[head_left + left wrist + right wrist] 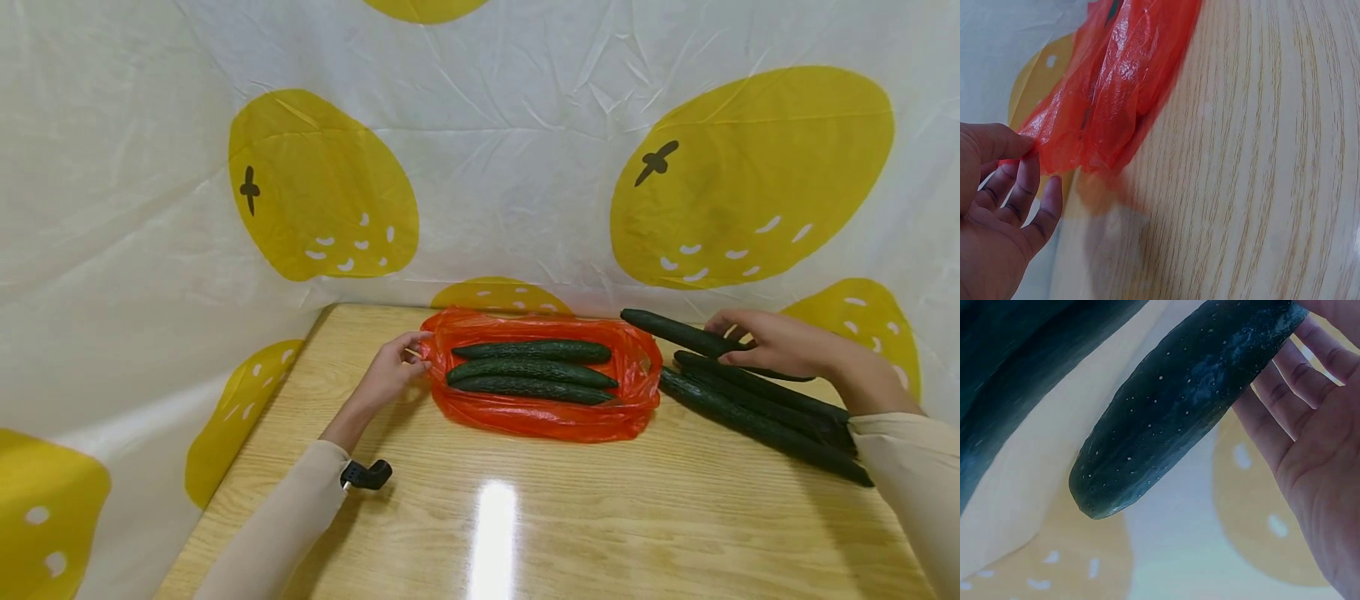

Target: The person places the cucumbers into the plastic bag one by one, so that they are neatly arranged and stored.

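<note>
A red plastic bag (540,425) lies opened out on the table with three dark green cucumbers (532,369) side by side in it. At the bag's left end my left hand (392,364) pinches its edge between thumb and fingers; the left wrist view shows the gathered red film (1110,94) stretching from the fingertips. My right hand (783,340) grips another cucumber (675,332), held above a pile of several cucumbers (757,408) right of the bag. One end of the held cucumber (1160,419) fills the middle of the right wrist view.
The wooden table (600,517) reaches back to a white cloth (510,183) printed with yellow fruit, which hangs behind and on the left. A black device (366,475) sits at the left wrist.
</note>
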Motion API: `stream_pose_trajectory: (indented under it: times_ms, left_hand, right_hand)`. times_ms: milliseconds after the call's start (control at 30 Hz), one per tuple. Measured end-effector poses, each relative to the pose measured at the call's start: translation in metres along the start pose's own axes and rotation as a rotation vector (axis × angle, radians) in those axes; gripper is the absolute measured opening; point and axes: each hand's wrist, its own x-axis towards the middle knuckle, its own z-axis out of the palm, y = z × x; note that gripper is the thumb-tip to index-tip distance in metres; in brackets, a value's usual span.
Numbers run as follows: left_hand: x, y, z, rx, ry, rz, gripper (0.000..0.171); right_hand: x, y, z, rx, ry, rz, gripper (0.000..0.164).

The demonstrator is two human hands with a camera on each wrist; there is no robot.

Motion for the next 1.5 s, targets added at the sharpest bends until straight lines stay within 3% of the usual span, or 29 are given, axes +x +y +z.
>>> stream_pose_trajectory:
  times_ms: [367, 700, 1233, 1500]
  left_hand:
    - [0.001, 0.000, -0.001, -0.001, -0.006, 0.003, 0.049]
    - [0.003, 0.000, 0.000, -0.013, -0.018, 0.001, 0.051]
    - [0.003, 0.003, 0.001, -0.018, -0.018, 0.014, 0.049]
    - [0.004, 0.002, 0.001, -0.012, -0.019, 0.011, 0.050]
  right_hand:
    - [0.034, -0.039, -0.001, 0.008, -0.041, -0.073, 0.040]
    - [0.058, -0.061, 0.002, 0.007, -0.023, -0.125, 0.043]
    - [0.085, -0.083, 0.012, 0.010, -0.023, -0.237, 0.041]
    - [0.097, -0.093, 0.017, 0.000, -0.034, -0.245, 0.042]
